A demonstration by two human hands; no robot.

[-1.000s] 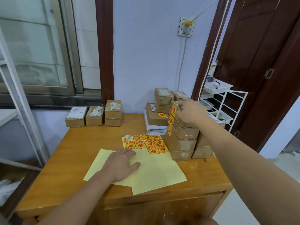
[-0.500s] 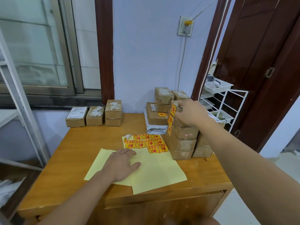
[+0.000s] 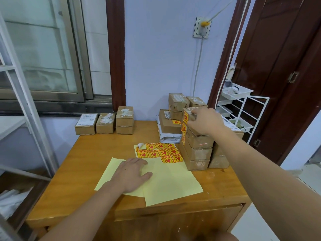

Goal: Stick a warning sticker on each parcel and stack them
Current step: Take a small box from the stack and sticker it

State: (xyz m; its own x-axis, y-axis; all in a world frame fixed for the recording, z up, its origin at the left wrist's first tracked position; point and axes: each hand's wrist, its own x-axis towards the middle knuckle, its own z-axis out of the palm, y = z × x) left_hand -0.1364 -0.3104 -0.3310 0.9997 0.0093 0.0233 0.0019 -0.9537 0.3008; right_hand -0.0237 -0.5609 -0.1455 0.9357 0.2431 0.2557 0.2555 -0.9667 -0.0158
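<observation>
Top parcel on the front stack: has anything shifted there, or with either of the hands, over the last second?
Almost nothing. The right hand stays curled over the top parcel of the front stack, with no clear shift; the parcel sits as before. The left hand still rests flat on the yellow backing sheets, and the warning stickers lie unchanged on the wooden table.

Wooden table (image 3: pixel 90 171) at centre, window (image 3: pixel 38 49) at ten o'clock, wall socket (image 3: pixel 201 30) at twelve, white rack (image 3: pixel 243 110) and dark door (image 3: pixel 286 66) at two.
</observation>
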